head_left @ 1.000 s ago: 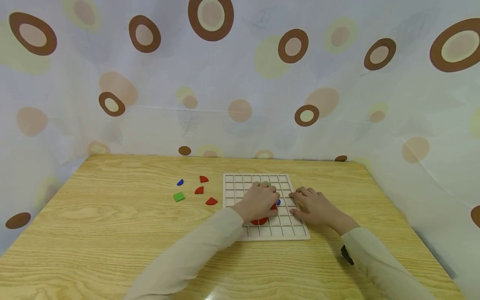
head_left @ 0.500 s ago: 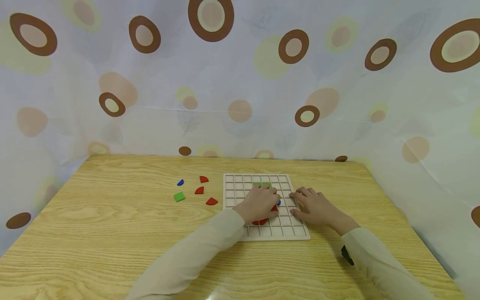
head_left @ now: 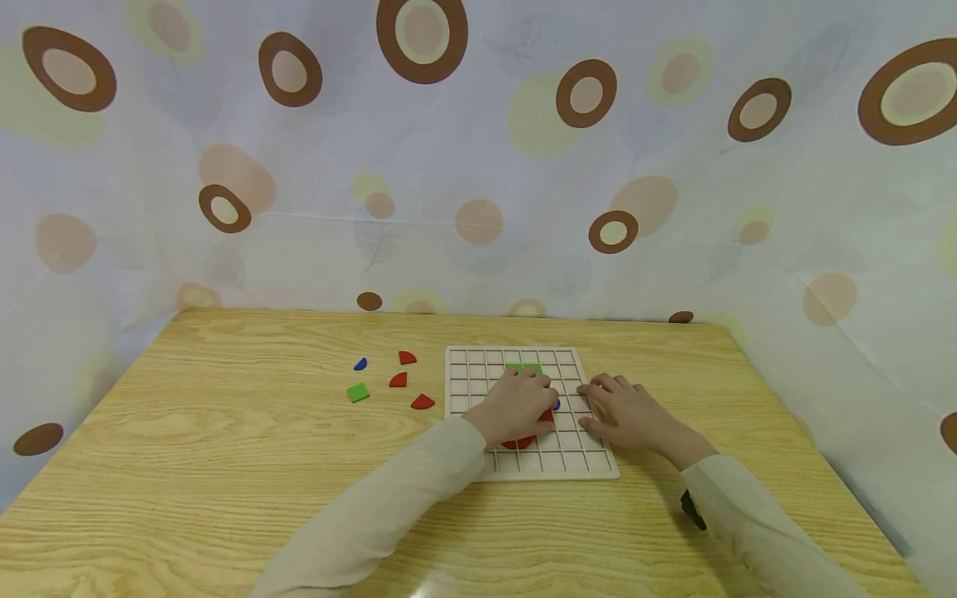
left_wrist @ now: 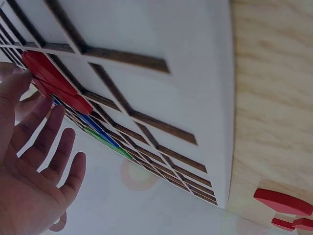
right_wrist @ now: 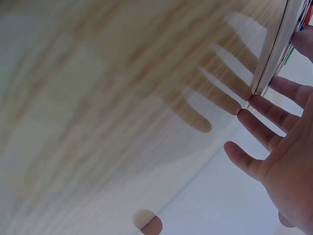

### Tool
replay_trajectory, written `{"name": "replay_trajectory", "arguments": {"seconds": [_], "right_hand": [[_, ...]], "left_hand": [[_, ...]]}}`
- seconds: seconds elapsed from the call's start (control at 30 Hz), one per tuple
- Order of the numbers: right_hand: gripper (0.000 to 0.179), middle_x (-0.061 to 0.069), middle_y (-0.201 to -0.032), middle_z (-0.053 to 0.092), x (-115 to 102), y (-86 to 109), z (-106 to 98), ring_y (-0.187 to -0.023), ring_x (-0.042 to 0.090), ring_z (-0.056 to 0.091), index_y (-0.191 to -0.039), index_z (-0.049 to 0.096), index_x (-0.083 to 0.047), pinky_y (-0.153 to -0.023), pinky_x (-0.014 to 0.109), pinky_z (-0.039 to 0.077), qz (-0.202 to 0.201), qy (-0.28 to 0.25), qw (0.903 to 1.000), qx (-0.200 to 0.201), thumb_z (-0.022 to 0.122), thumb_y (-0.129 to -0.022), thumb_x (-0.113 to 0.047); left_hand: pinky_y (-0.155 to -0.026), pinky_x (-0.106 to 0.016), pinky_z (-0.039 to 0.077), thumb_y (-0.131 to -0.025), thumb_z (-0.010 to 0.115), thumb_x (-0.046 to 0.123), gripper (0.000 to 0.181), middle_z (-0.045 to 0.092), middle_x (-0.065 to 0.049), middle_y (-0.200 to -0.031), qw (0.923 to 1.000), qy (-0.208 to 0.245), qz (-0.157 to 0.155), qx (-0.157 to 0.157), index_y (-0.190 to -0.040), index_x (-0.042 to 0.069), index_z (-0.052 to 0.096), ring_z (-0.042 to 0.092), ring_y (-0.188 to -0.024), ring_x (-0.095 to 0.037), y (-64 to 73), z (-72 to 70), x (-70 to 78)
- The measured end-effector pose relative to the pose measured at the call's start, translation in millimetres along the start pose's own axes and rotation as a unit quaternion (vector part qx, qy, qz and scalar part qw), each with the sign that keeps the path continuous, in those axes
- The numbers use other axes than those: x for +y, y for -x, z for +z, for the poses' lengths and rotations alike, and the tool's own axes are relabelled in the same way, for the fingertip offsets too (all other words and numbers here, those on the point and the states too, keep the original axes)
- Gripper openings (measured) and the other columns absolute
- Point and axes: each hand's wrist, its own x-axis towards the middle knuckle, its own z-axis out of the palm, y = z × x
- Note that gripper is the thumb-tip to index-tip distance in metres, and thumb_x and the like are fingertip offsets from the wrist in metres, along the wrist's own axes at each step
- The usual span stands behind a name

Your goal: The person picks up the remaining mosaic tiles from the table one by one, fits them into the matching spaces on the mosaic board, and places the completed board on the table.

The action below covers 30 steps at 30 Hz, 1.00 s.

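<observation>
A white gridded board [head_left: 576, 461] lies on the wooden table. My left hand [head_left: 514, 409] is over its middle, fingers loosely extended. In the left wrist view, that hand's thumb and index fingertip are at the edge of red pieces [left_wrist: 56, 81] set on the grid; whether both touch is hard to tell. Blue pieces [left_wrist: 98, 129] and green pieces [left_wrist: 121, 151] sit farther along the grid. From above, the left hand covers part of the red pieces [head_left: 518, 443]. My right hand [head_left: 631, 413] rests at the board's right edge, fingers spread and fingertips against it.
Left of the board lie three red quarter-circle pieces [head_left: 422, 402], a green square [head_left: 358, 393] and a small blue piece [head_left: 360, 364]. A patterned sheet [head_left: 478, 166] hangs behind the wooden table [head_left: 224, 432] and along its sides.
The left hand's fingers have drawn back slightly, showing more of the green pieces at the board's far side. The right hand has stayed in place.
</observation>
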Motion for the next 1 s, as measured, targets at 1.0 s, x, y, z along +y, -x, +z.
{"name": "replay_trajectory", "arguments": {"seconds": [1.0], "right_hand": [[0.044, 0.013, -0.119, 0.051, -1.0, 0.7, 1.6, -0.107, 0.035, 0.05, -0.124, 0.053, -0.008, -0.081, 0.056, 0.042, -0.002, -0.003, 0.9999, 0.01, 0.058, -0.088, -0.033]], "left_hand": [[-0.088, -0.034, 0.044, -0.079, 0.06, 0.055, 0.032, 0.059, 0.008, -0.099, 0.9996, 0.026, -0.004, -0.002, -0.09, 0.025, 0.063, 0.051, -0.096, -0.014, 5.5, 1.2, -3.1]]}}
